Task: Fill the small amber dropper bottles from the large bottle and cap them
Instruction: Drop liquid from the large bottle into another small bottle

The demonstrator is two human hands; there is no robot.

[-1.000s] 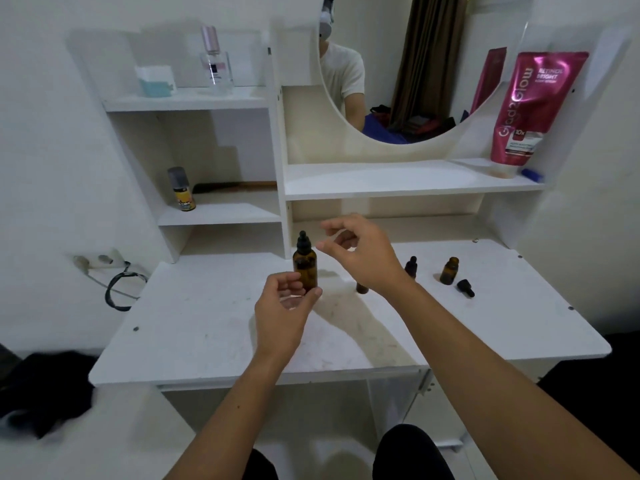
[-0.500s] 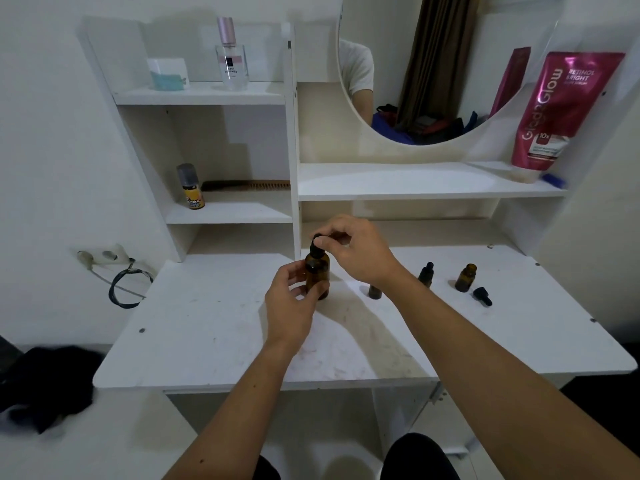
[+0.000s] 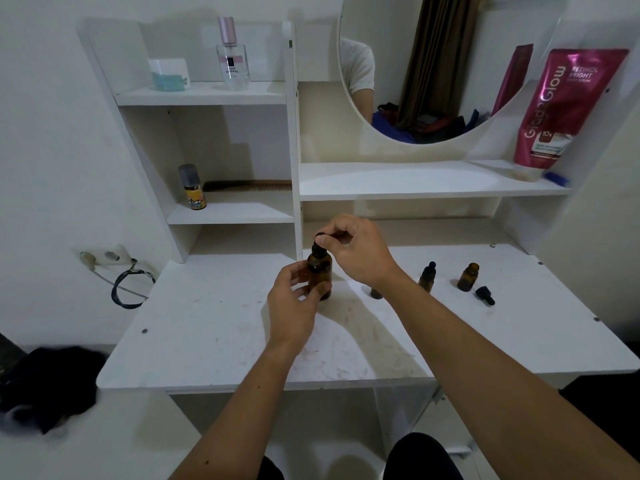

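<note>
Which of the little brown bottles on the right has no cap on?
The rightmost small amber bottle is uncapped: its neck is bare, and a loose black dropper cap lies beside it.

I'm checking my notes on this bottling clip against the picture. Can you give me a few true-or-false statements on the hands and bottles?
1. The left hand grips the large amber bottle. True.
2. The right hand rests flat on the table. False: it pinches the large bottle's black dropper cap.
3. One small amber bottle stands uncapped. True.
4. A loose dropper cap lies on the upper shelf. False: it lies on the table beside the uncapped bottle.
</note>
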